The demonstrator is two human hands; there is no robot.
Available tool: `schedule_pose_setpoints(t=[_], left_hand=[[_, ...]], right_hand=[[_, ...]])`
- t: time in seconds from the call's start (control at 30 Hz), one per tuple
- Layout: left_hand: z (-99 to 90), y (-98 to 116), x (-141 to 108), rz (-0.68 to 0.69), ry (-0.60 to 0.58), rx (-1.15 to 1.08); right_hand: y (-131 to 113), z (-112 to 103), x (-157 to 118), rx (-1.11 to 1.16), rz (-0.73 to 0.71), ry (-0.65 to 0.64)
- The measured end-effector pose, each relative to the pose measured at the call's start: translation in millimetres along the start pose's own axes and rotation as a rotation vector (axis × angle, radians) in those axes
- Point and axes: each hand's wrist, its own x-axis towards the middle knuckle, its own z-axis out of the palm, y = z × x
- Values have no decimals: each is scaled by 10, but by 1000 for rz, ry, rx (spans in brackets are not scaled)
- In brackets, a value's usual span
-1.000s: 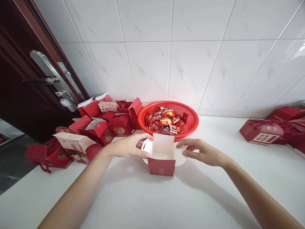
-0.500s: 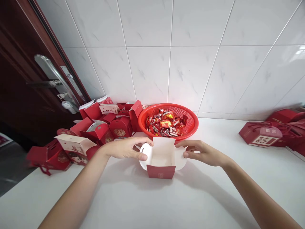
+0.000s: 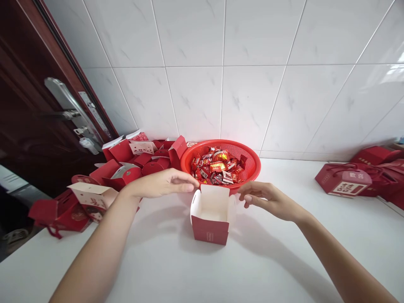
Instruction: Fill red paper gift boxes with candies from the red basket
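Note:
A small red cardboard box [image 3: 210, 230], white inside, stands on the white tabletop with its top open and its flaps raised. My left hand [image 3: 167, 183] hovers at the box's upper left, fingers stretched out and thumb near the flap, with nothing in it. On the right side my right hand [image 3: 268, 200] is held just off the box's pale right flap, its fingers loosely bent and empty. Directly behind the box sits a red plastic colander [image 3: 256, 166] holding many wrapped candies [image 3: 217, 167].
Many red gift boxes [image 3: 126, 173] crowd the left of the table; a cream-and-red box [image 3: 93, 191] is among them. More closed boxes [image 3: 344, 179] lie at the right by the tiled wall [image 3: 252, 105]. A dark door [image 3: 25, 75] with a metal handle stands at the left.
Both hands have come off the box's side flaps. The flaps, spread outward before, now stand more upright. The left hand has moved up and slightly left.

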Motion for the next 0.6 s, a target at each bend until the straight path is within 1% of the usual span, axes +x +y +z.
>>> schedule_pose_setpoints(t=[0.07, 0.13, 0.17, 0.23, 0.27, 0.3, 0.37, 0.43, 0.5, 0.6], left_hand=[[-120, 16, 76, -37, 92, 73], [-213, 12, 249, -40, 159, 161], [-242, 4, 371, -23, 167, 200], [-263, -20, 665, 0, 110, 272], [-255, -35, 823, -1, 77, 294], [-239, -50, 978, 0, 77, 327], [-191, -77, 1256, 3, 72, 468], [-141, -94, 1469, -9, 65, 603], [-105, -100, 1622, -28, 44, 668], [-79, -91, 1786, -63, 7, 700]], right_hand=[[61, -52, -7, -30, 93, -33], [164, -62, -7, -83, 200, -135], [228, -44, -1, -108, 246, -200], [369, 35, 26, -124, 302, -314], [440, 92, 45, -114, 322, -352], [506, 153, 66, -93, 335, -379], [616, 267, 103, -41, 332, -393], [688, 343, 126, 5, 319, -370], [730, 372, 135, 49, 328, -349], [770, 363, 137, 111, 373, -340]])
